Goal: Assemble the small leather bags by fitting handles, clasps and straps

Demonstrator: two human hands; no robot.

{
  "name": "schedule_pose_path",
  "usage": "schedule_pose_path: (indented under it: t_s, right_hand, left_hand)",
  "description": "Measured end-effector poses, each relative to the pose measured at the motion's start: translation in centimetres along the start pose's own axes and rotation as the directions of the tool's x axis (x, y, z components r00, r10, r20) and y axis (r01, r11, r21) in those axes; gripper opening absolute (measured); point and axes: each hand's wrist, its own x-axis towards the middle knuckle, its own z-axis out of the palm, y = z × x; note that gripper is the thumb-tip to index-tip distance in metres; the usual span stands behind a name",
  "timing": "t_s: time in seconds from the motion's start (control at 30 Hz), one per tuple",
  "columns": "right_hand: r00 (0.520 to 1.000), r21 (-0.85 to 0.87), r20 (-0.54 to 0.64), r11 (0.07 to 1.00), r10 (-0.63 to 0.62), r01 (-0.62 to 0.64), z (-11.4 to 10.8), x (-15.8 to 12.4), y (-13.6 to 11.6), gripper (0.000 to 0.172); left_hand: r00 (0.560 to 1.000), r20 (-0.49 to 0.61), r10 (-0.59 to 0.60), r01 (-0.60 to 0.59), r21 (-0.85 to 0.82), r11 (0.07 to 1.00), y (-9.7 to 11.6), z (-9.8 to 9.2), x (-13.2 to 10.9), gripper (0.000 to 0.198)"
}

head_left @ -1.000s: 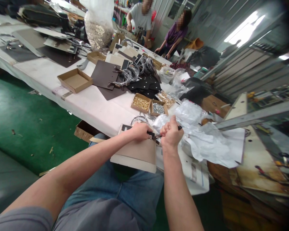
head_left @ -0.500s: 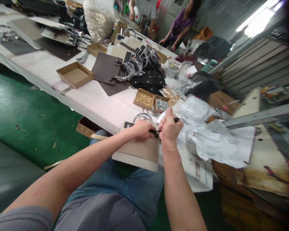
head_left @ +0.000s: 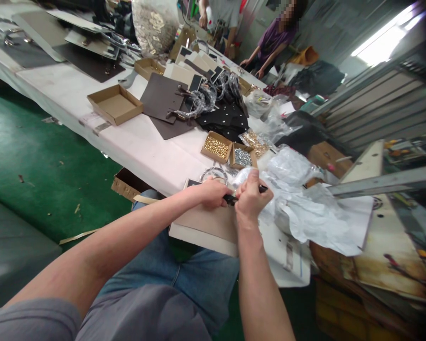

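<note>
A beige bag panel [head_left: 206, 225] with a pale lower border lies across the table's front edge, over my lap. My left hand [head_left: 215, 193] is closed at its upper part, beside a plastic-wrapped round handle [head_left: 214, 174]. To the right, my right hand [head_left: 252, 195] is a fist, thumb on top, around a black-handled tool [head_left: 262, 189]. A dark piece [head_left: 230, 199] spans the gap between my hands; I cannot tell whether it belongs to the tool or the handle. My left fingertips are partly hidden.
Small boxes of gold fasteners [head_left: 216, 147] and silver fasteners [head_left: 242, 157] stand just beyond my hands. Farther back are an open cardboard tray [head_left: 115, 105], brown panels [head_left: 163, 98] and wrapped handles. Crumpled white plastic [head_left: 305, 203] lies right. Two people are across the table.
The view has shifted slightly, so the table's contents sit a little farther right. Both hands keep their hold, and the panel has turned or shifted slightly beneath them.
</note>
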Motion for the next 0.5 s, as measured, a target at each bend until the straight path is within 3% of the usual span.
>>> schedule_pose_path:
  t_s: [0.13, 0.3, 0.5]
  right_hand:
    - [0.996, 0.132, -0.052, 0.989, 0.079, -0.071, 0.1, 0.5, 0.4, 0.072]
    - [0.984, 0.236, 0.050, 0.955, 0.173, -0.180, -1.1, 1.8, -0.3, 0.080]
    - [0.999, 0.170, 0.009, 0.984, 0.043, -0.044, -1.5, 0.4, -1.7, 0.074]
  left_hand:
    - [1.000, -0.023, -0.014, 0.014, 0.008, 1.000, 0.1, 0.2, -0.1, 0.033]
    - [0.998, -0.062, -0.029, 0.029, -0.003, 1.000, -0.1, 0.7, 0.0, 0.032]
    - [0.995, -0.098, 0.004, -0.008, -0.045, 0.999, -0.8, 1.6, 0.3, 0.027]
